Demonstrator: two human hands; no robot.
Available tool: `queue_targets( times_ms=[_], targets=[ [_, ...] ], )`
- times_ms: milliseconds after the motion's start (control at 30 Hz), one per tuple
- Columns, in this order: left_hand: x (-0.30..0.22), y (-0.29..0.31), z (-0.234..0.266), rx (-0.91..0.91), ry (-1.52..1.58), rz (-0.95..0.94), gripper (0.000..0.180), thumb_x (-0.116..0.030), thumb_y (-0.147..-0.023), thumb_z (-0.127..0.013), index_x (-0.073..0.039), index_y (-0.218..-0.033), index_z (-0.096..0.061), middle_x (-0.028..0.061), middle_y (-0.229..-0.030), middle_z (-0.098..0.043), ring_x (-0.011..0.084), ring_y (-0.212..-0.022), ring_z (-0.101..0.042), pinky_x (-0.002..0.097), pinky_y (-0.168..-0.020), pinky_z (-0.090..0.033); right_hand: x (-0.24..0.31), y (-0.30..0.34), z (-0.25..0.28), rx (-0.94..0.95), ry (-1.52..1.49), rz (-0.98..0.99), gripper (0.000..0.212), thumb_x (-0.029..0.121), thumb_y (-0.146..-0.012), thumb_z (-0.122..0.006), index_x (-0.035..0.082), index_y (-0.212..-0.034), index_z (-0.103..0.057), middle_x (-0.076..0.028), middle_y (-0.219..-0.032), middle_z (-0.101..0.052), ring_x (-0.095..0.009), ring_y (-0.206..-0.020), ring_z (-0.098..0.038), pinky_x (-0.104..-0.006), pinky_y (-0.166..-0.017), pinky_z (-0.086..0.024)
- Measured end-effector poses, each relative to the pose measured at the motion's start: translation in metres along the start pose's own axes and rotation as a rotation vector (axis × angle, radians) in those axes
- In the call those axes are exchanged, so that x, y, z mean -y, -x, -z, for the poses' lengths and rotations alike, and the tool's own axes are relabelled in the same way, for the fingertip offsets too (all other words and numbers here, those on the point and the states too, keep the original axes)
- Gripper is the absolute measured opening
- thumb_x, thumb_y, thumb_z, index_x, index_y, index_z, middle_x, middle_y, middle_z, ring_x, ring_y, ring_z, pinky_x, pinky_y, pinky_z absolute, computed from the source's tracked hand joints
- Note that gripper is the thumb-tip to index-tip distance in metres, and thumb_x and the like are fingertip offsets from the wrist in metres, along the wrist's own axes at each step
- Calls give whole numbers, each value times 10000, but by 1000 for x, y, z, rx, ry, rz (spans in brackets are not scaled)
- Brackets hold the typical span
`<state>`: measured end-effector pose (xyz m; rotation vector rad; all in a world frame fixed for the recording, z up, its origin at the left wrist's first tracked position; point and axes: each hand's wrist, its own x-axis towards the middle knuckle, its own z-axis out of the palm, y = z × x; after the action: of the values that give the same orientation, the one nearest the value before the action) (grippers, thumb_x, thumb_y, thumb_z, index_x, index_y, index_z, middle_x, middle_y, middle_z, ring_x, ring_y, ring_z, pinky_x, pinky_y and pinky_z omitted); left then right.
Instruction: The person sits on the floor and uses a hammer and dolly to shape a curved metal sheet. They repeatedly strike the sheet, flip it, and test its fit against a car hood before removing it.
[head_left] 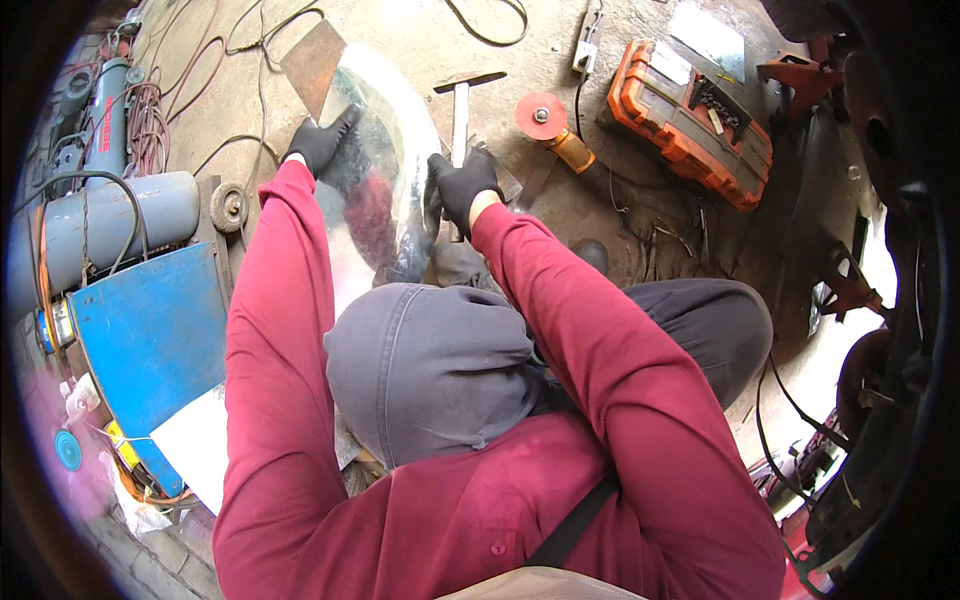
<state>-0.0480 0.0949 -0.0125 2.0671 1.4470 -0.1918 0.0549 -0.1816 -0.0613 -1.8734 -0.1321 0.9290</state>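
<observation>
A shiny, curved metal sheet (375, 130) lies in front of me, reflecting red and dark patches. My left hand (325, 140), in a black glove, grips its left edge with the fingers laid over the surface. A rusty flat metal piece (314, 66) touches the far end of the sheet. Beside the sheet's right edge, my gloved right hand (468, 187) is closed around the handle of a hammer (460, 118). The long, narrow hammer head points away from me. What lies under the right hand is partly hidden.
An angle grinder (570, 148) with a red disc lies to the right, near an orange-and-black toolbox (690, 120). At left stand a grey compressor tank (110, 235) and a blue panel (150, 335). Cables (265, 45) cross the far floor. A red stand (800, 75) sits far right.
</observation>
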Motion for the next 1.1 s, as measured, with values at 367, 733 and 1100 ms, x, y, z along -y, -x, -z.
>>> queue_targets(
  times_ms=[367,733,1100],
  targets=[
    [-6,-6,9,43,-134,4,1300,-901,-693,-733,220,-1332,-579,361,-1262,-689,398,-1182,-710,422,-955,-566,59,30,93,8,450,274,447,416,-1038,-621,-26,-1103,-631,-315,-992,-712,-484,-961,-699,-519,-857,-538],
    [-5,-5,0,-24,-100,-20,1267,-891,-706,-730,227,-1289,-602,372,-1258,-686,419,-1194,-703,429,-957,-566,67,15,96,131,581,131,553,460,-1064,-485,-33,-1238,-663,-364,-1234,-670,-509,-1164,-657,-523,-1037,-500],
    [-14,-11,6,-58,-124,7,1333,-923,-690,-706,227,-1346,-557,389,-1342,-636,444,-1302,-637,429,-1063,-517,37,25,93,-3,329,228,561,462,-1017,-634,-70,-1195,-658,-319,-1074,-716,-470,-1010,-702,-490,-888,-554]
  ],
)
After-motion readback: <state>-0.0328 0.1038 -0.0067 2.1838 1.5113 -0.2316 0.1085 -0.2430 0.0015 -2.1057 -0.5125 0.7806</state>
